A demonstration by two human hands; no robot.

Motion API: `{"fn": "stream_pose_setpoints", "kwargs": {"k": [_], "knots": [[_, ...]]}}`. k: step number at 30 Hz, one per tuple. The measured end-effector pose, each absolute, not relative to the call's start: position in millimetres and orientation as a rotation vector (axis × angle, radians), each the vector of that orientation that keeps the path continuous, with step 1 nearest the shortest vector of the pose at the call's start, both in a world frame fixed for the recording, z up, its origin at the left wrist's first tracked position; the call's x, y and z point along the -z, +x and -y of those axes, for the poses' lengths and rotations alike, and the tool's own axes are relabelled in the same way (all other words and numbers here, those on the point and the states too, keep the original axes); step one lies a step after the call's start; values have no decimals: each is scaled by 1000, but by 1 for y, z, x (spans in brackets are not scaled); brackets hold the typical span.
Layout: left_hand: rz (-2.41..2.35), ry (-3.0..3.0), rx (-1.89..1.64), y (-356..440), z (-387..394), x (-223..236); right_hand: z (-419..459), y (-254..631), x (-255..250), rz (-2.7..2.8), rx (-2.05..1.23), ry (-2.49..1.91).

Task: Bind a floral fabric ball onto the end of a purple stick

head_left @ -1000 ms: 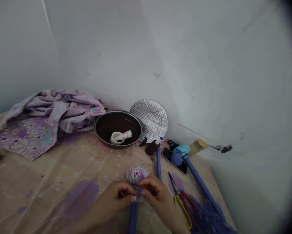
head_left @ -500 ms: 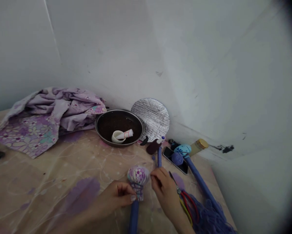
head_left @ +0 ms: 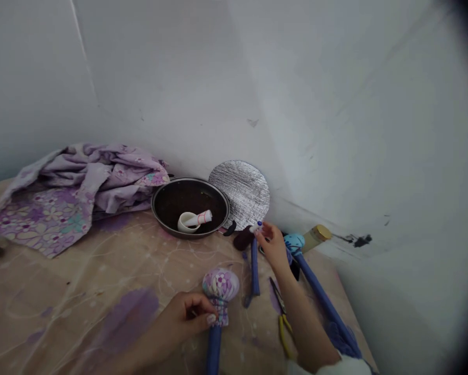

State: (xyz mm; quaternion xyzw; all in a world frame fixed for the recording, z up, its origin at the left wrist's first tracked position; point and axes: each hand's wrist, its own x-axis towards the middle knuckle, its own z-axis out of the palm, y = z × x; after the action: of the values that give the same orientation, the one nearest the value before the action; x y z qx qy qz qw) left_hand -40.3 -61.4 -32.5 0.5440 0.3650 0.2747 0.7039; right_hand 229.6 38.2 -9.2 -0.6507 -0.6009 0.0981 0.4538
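Note:
A mallet-like stick [head_left: 220, 284] has a round head wrapped in floral cloth, bound with dark thread at the neck above a blue handle. My left hand [head_left: 195, 311] pinches the cloth at that neck between thumb and fingers. Farther back, my right hand [head_left: 272, 244] has its thumb and fingertips closed at the white nozzle of a small dark bottle [head_left: 242, 239], which lies tilted and has a blue tip. Below the bottle lies a short blue stick [head_left: 254, 268]. My right forearm covers part of the pliers [head_left: 283, 317] with yellow handles.
A dark pan [head_left: 158, 221] holds a white cup with a rolled piece in it. Behind it leans a silvery disc [head_left: 244, 192]. Crumpled floral cloth [head_left: 73, 208] lies at left. On the right are another blue stick [head_left: 320, 289] with a turquoise head and a gold-lidded jar [head_left: 316, 237].
My right hand has moved away from the floral head, forward to the small bottle's nozzle. The forearm now hides the red handles and much of the blue yarn. My left hand keeps its pinch.

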Motion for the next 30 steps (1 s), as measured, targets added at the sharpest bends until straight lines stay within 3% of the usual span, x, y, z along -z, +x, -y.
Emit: {"fn": "stream_pose_setpoints", "kwargs": {"k": [7,16,26,30], "knots": [[-842,1170,-609,-46,60,27,-55,226,-1,1501,-307,-1457],[-862,1181,-605,-46,55,28,-33,272,-63,1322,-52,-1470],[-807,1197,-604,-40,58,37,-25,289,40,1643,-343,-1999],[-817,1191,-601,-39,59,34,-32,279,47,1662,-327,-2044]]}}
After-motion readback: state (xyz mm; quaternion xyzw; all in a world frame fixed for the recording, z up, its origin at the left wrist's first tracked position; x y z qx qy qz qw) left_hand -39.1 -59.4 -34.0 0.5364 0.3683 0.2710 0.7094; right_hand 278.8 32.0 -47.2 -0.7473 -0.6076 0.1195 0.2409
